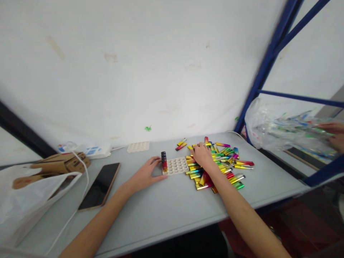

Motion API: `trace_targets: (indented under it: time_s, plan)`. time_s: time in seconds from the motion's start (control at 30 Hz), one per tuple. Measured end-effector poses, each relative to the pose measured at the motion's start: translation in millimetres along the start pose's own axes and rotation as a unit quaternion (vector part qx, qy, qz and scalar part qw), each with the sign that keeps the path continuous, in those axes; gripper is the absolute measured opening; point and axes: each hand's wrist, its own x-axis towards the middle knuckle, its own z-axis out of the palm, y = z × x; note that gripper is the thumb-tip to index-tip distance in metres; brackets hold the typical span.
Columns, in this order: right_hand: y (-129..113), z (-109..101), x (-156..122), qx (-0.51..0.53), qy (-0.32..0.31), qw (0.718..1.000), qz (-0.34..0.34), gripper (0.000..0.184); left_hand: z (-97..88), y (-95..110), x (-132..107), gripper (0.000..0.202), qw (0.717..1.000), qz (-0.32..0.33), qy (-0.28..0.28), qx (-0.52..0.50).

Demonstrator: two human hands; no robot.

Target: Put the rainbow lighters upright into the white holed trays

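Note:
A white tray (176,166) with rows of round holes lies on the table. Several dark-topped red and gold lighters (164,164) stand upright in a line at its left end. My left hand (146,174) grips this end, thumb along the near corner and fingers by the standing lighters. To the right of the tray spreads a heap of shiny, many-coloured lighters (223,168). My right hand (202,154) reaches onto the heap's far left part, its fingers bent down and closed among the lighters; the fingertips are partly hidden.
Two loose lighters (181,145) lie behind the tray. Another holed tray (138,147) rests near the wall. At left are a phone (100,186), a cardboard box (64,163), a white cable and a plastic bag (32,200). Beyond the blue frame (264,71), another person's hands (334,134) touch clear plastic.

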Motion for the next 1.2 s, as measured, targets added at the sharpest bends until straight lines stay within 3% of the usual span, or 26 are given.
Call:
trace_targets:
  time_s: [0.3, 0.43, 0.53, 0.67, 0.83, 1.07, 1.13, 1.2]
  plan:
    - [5, 5, 5, 0.042, 0.007, 0.999, 0.001, 0.028, -0.7, -1, -1, 0.079, 1.000, 0.001, 0.001, 0.006]
    - [5, 4, 11, 0.143, 0.044, 0.988, -0.030, 0.022, -0.2, -2, -1, 0.080, 1.000, -0.002, 0.003, 0.008]
    - [2, 2, 14, 0.281, 0.083, 0.954, -0.059, 0.025, 0.2, -1, -1, 0.079, 1.000, -0.001, 0.001, 0.002]
    - [-6, 3, 12, 0.432, 0.130, 0.886, -0.105, 0.040, 0.2, 1, -1, 0.078, 1.000, -0.004, 0.004, -0.004]
    - [-22, 3, 4, 0.556, 0.063, 0.822, -0.109, 0.066, -0.2, 1, -2, 0.074, 1.000, -0.004, 0.007, 0.004]
    - [-42, -2, -12, 0.657, -0.052, 0.737, -0.151, 0.072, -0.9, 3, -1, 0.074, 1.000, 0.001, 0.009, 0.003]
    - [-47, 0, -14, 0.671, -0.069, 0.728, -0.119, 0.074, -0.8, 4, -1, 0.074, 1.000, 0.000, 0.009, -0.003]
    - [-51, 4, -14, 0.669, -0.066, 0.736, -0.077, 0.076, -0.3, 5, -1, 0.074, 1.000, -0.001, 0.010, -0.006]
